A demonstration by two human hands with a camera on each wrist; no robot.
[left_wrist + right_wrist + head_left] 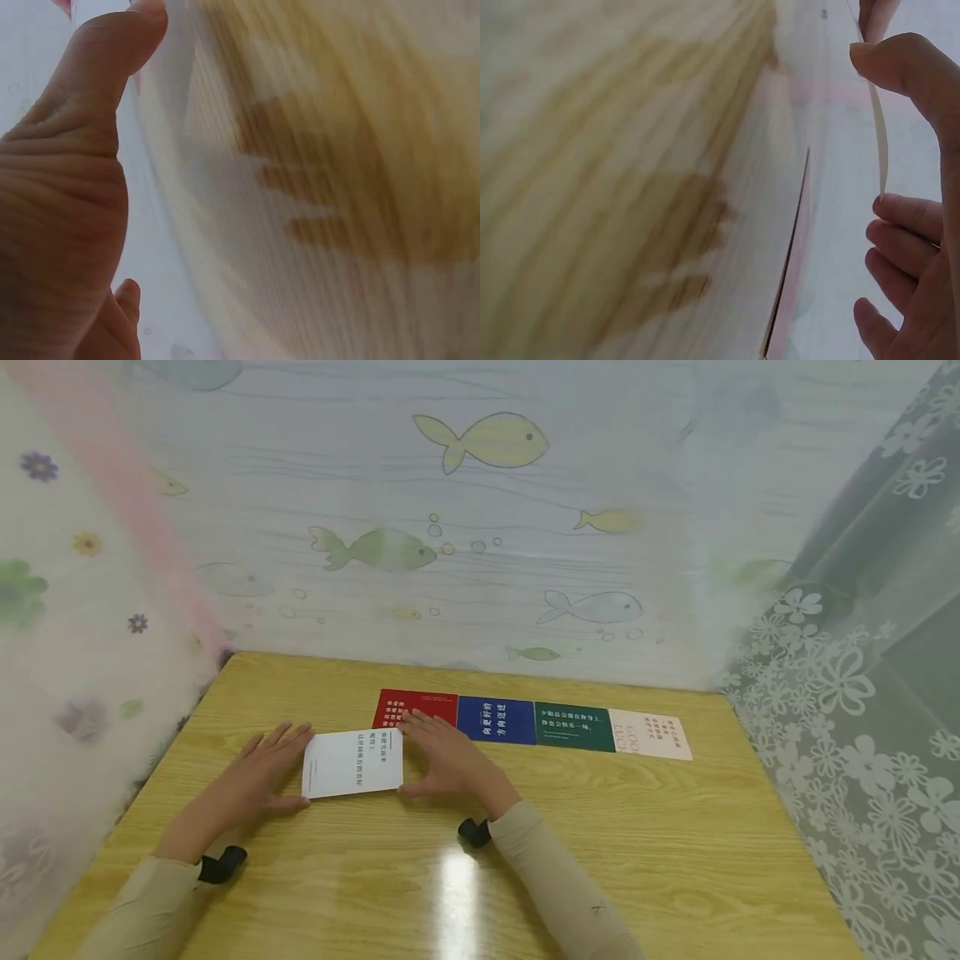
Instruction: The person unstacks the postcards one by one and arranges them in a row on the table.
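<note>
A white card (pixel 351 764) printed with dark Chinese characters is held between both hands, raised over the wooden table. My left hand (pixel 251 781) grips its left side, thumb at the near corner and fingers at the far one. On the opposite side my right hand (pixel 450 764) does the same; the right wrist view shows the card edge (pixel 881 142) spanning from thumb to index fingertip. Behind the right fingers lies a red card (pixel 435 703), partly covered by them in the head view. Most of the left fingers are hidden in the left wrist view.
Right of the red card, a blue card (pixel 495 718), a green card (pixel 573 727) and a pale pink card (pixel 648 733) continue the row along the table (pixel 675 843). A fish-patterned curtain (pixel 480 568) hangs at the back edge, with floral fabric (pixel 862 760) to the right.
</note>
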